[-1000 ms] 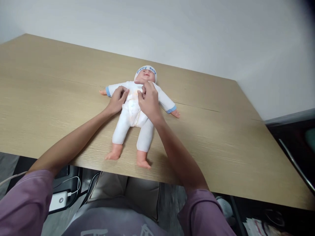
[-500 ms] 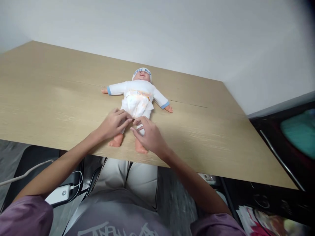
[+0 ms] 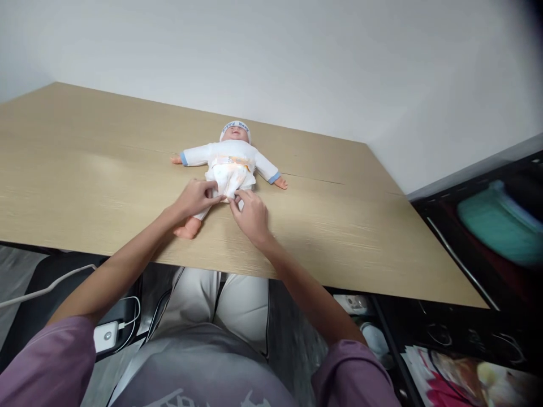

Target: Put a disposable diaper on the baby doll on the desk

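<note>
A baby doll [image 3: 231, 149] in a white top with blue cuffs and a lettered cap lies on its back, its head toward the wall. Around its hips is a white diaper [image 3: 231, 172] with an orange-patterned waistband. My left hand [image 3: 195, 196] pinches the diaper's lower edge between the legs with thumb and fingers. Close beside it, my right hand [image 3: 251, 213] is closed in a pinch on the same edge, from the other side. One doll foot [image 3: 189, 228] shows below my left hand; the other leg is hidden behind my right hand and forearm.
The doll lies on a wooden table [image 3: 339, 226] against a white wall [image 3: 271, 62]. Below the front edge at left are a white charger box [image 3: 106, 336] and a cable [image 3: 51, 287]. At right stands a dark shelf with a teal item [image 3: 500, 223] and printed papers [image 3: 458, 376].
Both hands have moved up from between the doll's legs to the diaper's lower edge and pinch it. The doll's foot on the right has gone out of sight. The view has shifted slightly.
</note>
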Motion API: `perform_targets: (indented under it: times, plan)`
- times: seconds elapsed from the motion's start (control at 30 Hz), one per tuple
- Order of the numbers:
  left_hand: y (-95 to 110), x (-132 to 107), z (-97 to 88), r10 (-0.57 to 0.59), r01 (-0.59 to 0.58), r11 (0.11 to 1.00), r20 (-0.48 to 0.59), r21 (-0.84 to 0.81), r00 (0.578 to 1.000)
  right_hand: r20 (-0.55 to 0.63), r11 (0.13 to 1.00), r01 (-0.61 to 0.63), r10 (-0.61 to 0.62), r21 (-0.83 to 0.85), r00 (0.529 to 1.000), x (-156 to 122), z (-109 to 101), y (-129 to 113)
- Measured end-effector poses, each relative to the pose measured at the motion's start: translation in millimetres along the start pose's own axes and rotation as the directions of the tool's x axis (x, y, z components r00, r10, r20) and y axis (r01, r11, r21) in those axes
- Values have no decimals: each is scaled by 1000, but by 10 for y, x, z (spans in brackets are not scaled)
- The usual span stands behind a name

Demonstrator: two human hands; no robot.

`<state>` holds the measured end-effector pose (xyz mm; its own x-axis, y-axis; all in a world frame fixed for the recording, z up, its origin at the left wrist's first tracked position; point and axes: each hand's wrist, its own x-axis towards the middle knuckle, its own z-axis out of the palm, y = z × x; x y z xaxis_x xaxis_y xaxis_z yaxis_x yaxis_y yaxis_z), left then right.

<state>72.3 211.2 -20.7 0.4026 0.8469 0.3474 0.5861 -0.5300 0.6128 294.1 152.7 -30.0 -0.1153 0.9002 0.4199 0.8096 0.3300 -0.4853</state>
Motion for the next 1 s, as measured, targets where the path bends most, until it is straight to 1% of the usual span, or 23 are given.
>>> perform_targets:
  times: [0.1, 0.17, 0.37, 0.5, 0.63, 0.77, 0.9, 1.0]
  plan:
    - [-62, 18, -10, 97, -98, 994, -28, -50, 995, -13, 999, 34, -34, 42, 999, 16, 13, 44]
    - [-91, 21, -3, 132, -135, 988, -46, -71, 990, -14, 996, 55, -54, 65, 998, 32, 18, 72]
    - [-90, 20, 1, 121, -122, 988, -11, -94, 993, 25, 996, 50, -52, 76, 998, 61, 38, 101]
    - [-31, 15, -28, 94, -92, 991, 14, -93, 996, 19, 995, 1, -3, 100, 1000, 62, 62, 131]
    - [33, -15, -35, 60, -58, 995, 30, -82, 998, 27, 974, -94, 91, 205, 996, 75, 60, 157]
    - [53, -70, -7, -8, 6, 995, -17, -103, 1000, 51, 928, -171, 164, 330, 985, 81, 9, 144]
    - [16, -82, 29, -39, 32, 991, -46, -130, 998, 46, 904, -203, 200, 376, 979, 76, -18, 127]
    - [-26, -63, 55, -91, 76, 975, -63, -208, 994, 36, 893, -205, 209, 401, 977, 73, -11, 117]
